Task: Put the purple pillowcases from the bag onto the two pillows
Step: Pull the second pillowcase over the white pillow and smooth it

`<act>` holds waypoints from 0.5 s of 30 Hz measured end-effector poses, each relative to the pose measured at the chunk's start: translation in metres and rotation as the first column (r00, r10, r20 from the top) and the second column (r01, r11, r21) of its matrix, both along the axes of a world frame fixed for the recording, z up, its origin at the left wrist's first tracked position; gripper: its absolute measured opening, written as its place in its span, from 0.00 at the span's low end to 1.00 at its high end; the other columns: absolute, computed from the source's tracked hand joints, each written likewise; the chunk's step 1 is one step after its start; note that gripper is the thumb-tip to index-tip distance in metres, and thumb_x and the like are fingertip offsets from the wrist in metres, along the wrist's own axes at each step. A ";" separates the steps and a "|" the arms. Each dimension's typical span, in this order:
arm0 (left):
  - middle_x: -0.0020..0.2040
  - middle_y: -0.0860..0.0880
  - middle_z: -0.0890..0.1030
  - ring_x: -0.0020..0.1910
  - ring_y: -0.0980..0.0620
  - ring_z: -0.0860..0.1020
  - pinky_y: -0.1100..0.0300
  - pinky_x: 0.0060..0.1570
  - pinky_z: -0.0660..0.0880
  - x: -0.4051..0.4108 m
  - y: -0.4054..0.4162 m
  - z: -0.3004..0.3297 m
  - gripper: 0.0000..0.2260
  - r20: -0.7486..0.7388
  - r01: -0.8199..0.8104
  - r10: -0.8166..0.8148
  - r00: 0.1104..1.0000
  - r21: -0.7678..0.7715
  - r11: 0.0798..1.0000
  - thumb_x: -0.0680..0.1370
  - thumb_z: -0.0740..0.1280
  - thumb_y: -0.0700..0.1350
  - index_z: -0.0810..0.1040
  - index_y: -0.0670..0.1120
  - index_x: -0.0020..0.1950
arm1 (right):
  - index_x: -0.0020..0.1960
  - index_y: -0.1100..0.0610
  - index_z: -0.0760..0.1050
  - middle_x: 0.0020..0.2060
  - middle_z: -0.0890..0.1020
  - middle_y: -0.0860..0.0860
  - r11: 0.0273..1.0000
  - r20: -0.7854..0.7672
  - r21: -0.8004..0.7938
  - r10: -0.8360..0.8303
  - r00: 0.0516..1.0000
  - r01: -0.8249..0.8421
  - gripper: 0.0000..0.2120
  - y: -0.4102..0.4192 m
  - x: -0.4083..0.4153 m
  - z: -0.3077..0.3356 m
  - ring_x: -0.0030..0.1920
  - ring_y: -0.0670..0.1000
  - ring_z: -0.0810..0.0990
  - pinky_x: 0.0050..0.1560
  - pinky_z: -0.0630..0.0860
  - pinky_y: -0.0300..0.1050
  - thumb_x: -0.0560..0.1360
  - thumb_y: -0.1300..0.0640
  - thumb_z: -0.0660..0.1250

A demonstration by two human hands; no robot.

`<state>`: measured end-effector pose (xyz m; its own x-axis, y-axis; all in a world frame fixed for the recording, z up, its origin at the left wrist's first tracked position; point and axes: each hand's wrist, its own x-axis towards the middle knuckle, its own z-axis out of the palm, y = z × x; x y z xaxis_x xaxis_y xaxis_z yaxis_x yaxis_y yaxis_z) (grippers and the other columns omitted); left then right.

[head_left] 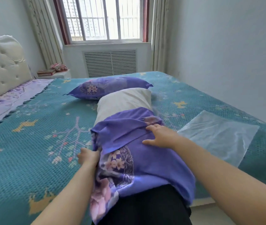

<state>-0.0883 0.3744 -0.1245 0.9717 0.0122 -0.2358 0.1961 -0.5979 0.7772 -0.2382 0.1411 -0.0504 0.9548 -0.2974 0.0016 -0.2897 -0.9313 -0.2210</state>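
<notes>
Two hands worked one pillow. Left hand [89, 156] gripped the bunched left edge of the purple pillowcase [145, 159], fingers curled into the cloth, knuckles toward the bedspread. Right hand [160, 135] lay on top of the case, fingers spread and fairly straight, pressing down on the folded-back hem; not clamped on anything.

Pillowcase was thin, smooth, slightly shiny fabric, purple with pink flowers and a round lacy medallion print just right of the left-hand grip. It covered the near half of the white pillow [125, 99]; the hem sat crumpled in diagonal folds just beyond the right hand's fingertips. Beyond that hem the bare pillow stuck out, soft, plump, off-white, rounded corners. Near end of the case hung loose and wrinkled over the person's dark-clothed lap, below both wrists.

Second pillow [108, 87] lay beyond the bare end, already fully in a matching purple floral case, plump oblong with pointed corner tips, touching or just behind the white pillow.

Clear plastic bag [218, 135] lay flat to the right of the right hand, glossy, crinkled, roughly square, apart from the pillow.

Everything sat on a teal bedspread [31, 143], nubby waffle knit with yellow and pastel flower motifs. Cream tufted headboard [1, 65] far left of the left-hand grip.
</notes>
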 end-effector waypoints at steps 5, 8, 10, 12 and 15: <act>0.60 0.38 0.71 0.54 0.37 0.73 0.46 0.49 0.70 -0.003 -0.021 0.035 0.24 0.591 0.115 -0.338 0.732 0.383 0.917 0.78 0.58 0.39 0.62 0.51 0.73 | 0.76 0.54 0.47 0.72 0.59 0.59 0.956 0.082 0.128 -0.275 0.958 0.264 0.41 -0.014 0.020 -0.002 0.68 0.61 0.69 0.65 0.68 0.55 0.71 0.49 0.65; 0.58 0.42 0.78 0.55 0.40 0.77 0.50 0.48 0.72 0.007 -0.045 0.060 0.17 0.371 0.241 -0.563 0.738 0.634 0.735 0.78 0.57 0.43 0.71 0.54 0.65 | 0.67 0.54 0.69 0.54 0.79 0.54 0.975 -0.077 -0.036 -0.221 0.972 0.219 0.23 -0.024 0.037 0.017 0.53 0.57 0.80 0.50 0.77 0.47 0.72 0.57 0.61; 0.52 0.42 0.81 0.50 0.44 0.80 0.53 0.48 0.75 0.026 -0.061 0.079 0.11 0.107 0.373 -0.591 0.800 0.683 0.628 0.76 0.59 0.44 0.77 0.47 0.55 | 0.43 0.59 0.76 0.29 0.79 0.52 0.987 -0.448 -0.030 -0.156 0.880 0.159 0.06 -0.029 0.054 0.043 0.29 0.52 0.79 0.31 0.73 0.40 0.73 0.59 0.61; 0.35 0.42 0.81 0.33 0.48 0.81 0.60 0.36 0.77 0.049 -0.070 0.105 0.08 -0.108 0.541 -0.544 0.832 0.377 0.752 0.75 0.59 0.39 0.77 0.41 0.43 | 0.34 0.59 0.74 0.21 0.75 0.49 0.981 -0.686 0.099 -0.053 0.726 0.166 0.11 -0.034 0.078 0.072 0.20 0.46 0.73 0.28 0.68 0.37 0.75 0.61 0.63; 0.51 0.36 0.80 0.41 0.43 0.79 0.57 0.41 0.79 0.100 -0.074 0.132 0.14 0.052 0.156 -0.151 0.987 -0.527 0.835 0.77 0.58 0.36 0.73 0.38 0.62 | 0.46 0.59 0.76 0.40 0.81 0.55 0.986 -0.209 0.109 -0.105 0.972 0.130 0.02 -0.046 0.118 0.103 0.40 0.51 0.81 0.40 0.71 0.44 0.74 0.63 0.66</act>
